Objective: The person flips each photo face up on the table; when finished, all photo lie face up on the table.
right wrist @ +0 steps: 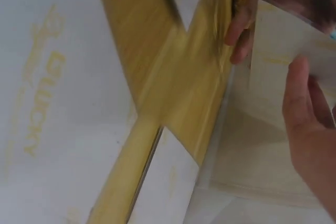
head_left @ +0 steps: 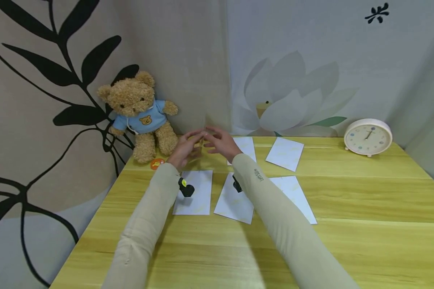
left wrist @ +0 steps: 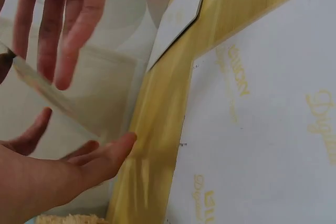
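Observation:
Above the back of the table, my left hand [head_left: 182, 151] and right hand [head_left: 222, 142] are raised with fingertips together. Between them is a white photo print [right wrist: 278, 51] with faint yellow lettering; the left wrist view catches this print [left wrist: 58, 100] almost edge-on. My left hand [left wrist: 68, 177] holds it from below, thumb on one side and fingers on the other. The right hand [right wrist: 310, 124] grips its other end, one fingertip on the white face; its thumb is hidden there. Nearest below lies another white print [head_left: 199, 200], its back marked with yellow "Lucky" lettering.
More white prints lie spread on the wooden table [head_left: 188, 249]: one at front middle [head_left: 233, 202], one under my right forearm, two at the back. A teddy bear [head_left: 141, 116] sits back left beside an orange disc [head_left: 157, 163]. A round clock [head_left: 368, 137] stands back right.

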`<state>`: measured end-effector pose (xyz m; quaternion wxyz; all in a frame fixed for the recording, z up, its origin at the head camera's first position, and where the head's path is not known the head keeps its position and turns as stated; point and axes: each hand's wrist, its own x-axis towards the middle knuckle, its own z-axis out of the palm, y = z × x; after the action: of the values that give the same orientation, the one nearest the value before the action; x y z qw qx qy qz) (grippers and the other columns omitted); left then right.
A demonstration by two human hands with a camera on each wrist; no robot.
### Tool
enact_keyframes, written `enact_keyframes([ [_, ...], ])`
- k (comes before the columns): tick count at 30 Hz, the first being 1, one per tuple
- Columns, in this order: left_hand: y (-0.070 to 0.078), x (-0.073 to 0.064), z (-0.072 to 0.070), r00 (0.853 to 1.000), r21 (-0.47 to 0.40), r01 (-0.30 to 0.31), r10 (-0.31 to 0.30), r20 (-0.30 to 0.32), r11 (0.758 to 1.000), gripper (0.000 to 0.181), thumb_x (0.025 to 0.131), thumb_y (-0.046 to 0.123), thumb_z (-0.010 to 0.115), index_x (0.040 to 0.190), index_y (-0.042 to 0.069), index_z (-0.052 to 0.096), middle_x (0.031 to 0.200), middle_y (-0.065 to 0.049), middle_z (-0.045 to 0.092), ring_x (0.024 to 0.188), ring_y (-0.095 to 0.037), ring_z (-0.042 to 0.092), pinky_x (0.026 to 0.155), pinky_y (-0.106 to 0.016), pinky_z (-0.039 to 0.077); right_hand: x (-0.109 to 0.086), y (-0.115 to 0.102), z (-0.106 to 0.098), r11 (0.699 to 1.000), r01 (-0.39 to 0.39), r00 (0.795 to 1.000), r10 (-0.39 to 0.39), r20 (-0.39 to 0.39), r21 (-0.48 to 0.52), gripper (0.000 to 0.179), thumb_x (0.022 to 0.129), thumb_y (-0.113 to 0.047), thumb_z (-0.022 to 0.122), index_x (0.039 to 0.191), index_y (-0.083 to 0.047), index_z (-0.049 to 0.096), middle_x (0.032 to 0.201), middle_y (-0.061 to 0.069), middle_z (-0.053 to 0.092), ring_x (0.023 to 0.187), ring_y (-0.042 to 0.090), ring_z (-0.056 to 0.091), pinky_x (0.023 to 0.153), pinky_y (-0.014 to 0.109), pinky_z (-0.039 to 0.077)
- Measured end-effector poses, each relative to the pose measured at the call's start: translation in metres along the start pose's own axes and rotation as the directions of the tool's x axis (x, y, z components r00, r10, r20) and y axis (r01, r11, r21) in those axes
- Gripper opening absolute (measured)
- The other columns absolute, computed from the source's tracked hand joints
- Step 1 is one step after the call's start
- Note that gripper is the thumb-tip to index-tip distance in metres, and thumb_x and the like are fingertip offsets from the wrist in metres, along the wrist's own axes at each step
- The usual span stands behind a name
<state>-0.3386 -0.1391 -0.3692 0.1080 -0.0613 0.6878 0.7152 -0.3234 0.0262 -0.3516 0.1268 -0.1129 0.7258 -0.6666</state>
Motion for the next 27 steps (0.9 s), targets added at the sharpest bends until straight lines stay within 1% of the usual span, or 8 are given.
enact_keyframes([
  [4,-0.001,0.002,0.0,1.0,0.072,-0.01,0.012,-0.018,0.997,0.063,0.095,0.044,0.067,0.149,0.021,0.044,0.152,-0.009,0.045,0.115,-0.027,0.051,0.106,-0.047,0.047,-0.001,0.001,-0.005,0.993,-0.004,1.0,0.007,-0.025,0.117,0.058,0.103,-0.024,0.059,0.156,-0.017,0.038,0.147,0.019,0.053,0.13,0.041,0.058,0.105,0.047,0.052],
  [7,-0.003,0.004,0.001,0.998,0.197,-0.012,0.025,-0.063,0.98,0.067,0.092,0.042,0.071,0.149,0.017,0.045,0.155,-0.009,0.042,0.125,-0.025,0.049,0.109,-0.044,0.043,-0.003,0.006,-0.01,0.986,0.01,0.995,0.006,-0.096,0.166,0.059,0.099,-0.009,0.062,0.154,-0.015,0.041,0.144,0.019,0.056,0.127,0.039,0.06,0.105,0.046,0.053],
  [11,-0.006,0.006,0.001,0.992,0.291,0.002,0.035,-0.122,0.957,0.069,0.091,0.032,0.075,0.149,0.011,0.044,0.16,-0.012,0.036,0.146,-0.03,0.039,0.12,-0.048,0.035,-0.005,0.017,-0.017,0.995,0.056,0.974,-0.036,-0.222,0.085,0.062,0.092,0.002,0.068,0.149,-0.014,0.049,0.135,0.017,0.064,0.117,0.036,0.066,0.103,0.046,0.054],
  [14,-0.007,0.006,0.0,0.99,0.292,-0.001,0.043,-0.138,0.956,0.067,0.093,0.023,0.072,0.15,0.008,0.041,0.16,-0.014,0.035,0.146,-0.033,0.038,0.119,-0.05,0.036,-0.004,0.024,-0.02,0.998,0.056,0.954,-0.054,-0.296,-0.001,0.062,0.089,0.003,0.072,0.146,-0.014,0.054,0.128,0.015,0.069,0.11,0.034,0.069,0.099,0.044,0.056],
  [17,-0.008,0.006,-0.002,0.989,0.3,-0.008,0.051,-0.136,0.954,0.064,0.095,0.017,0.068,0.151,0.006,0.039,0.157,-0.017,0.038,0.139,-0.035,0.043,0.114,-0.049,0.04,0.0,0.031,-0.023,0.999,0.014,0.938,-0.029,-0.346,-0.044,0.059,0.087,0.003,0.074,0.142,-0.012,0.058,0.123,0.014,0.072,0.107,0.032,0.071,0.098,0.042,0.057],
  [20,-0.009,0.006,-0.005,0.988,0.315,-0.006,0.054,-0.143,0.949,0.062,0.095,0.014,0.065,0.151,0.006,0.039,0.154,-0.018,0.041,0.13,-0.034,0.047,0.107,-0.048,0.043,0.003,0.037,-0.023,0.996,-0.046,0.931,0.017,-0.365,-0.071,0.054,0.087,0.001,0.074,0.138,-0.012,0.062,0.119,0.013,0.074,0.107,0.03,0.072,0.1,0.041,0.056],
  [23,-0.011,0.006,-0.008,0.987,0.332,0.001,0.054,-0.154,0.943,0.06,0.095,0.013,0.064,0.15,0.006,0.04,0.153,-0.018,0.041,0.13,-0.035,0.047,0.107,-0.048,0.043,0.004,0.042,-0.023,0.989,-0.105,0.936,0.063,-0.347,-0.103,0.05,0.09,-0.001,0.072,0.138,-0.013,0.062,0.116,0.014,0.075,0.108,0.029,0.072,0.098,0.041,0.057],
  [27,-0.011,0.006,-0.011,0.987,0.371,0.02,0.041,-0.156,0.928,0.056,0.096,0.014,0.062,0.148,0.004,0.043,0.154,-0.018,0.04,0.138,-0.036,0.044,0.113,-0.051,0.041,0.004,0.048,-0.023,0.981,-0.157,0.947,0.117,-0.299,-0.111,0.053,0.094,-0.004,0.068,0.144,-0.014,0.055,0.12,0.014,0.074,0.109,0.029,0.072,0.085,0.034,0.06],
])
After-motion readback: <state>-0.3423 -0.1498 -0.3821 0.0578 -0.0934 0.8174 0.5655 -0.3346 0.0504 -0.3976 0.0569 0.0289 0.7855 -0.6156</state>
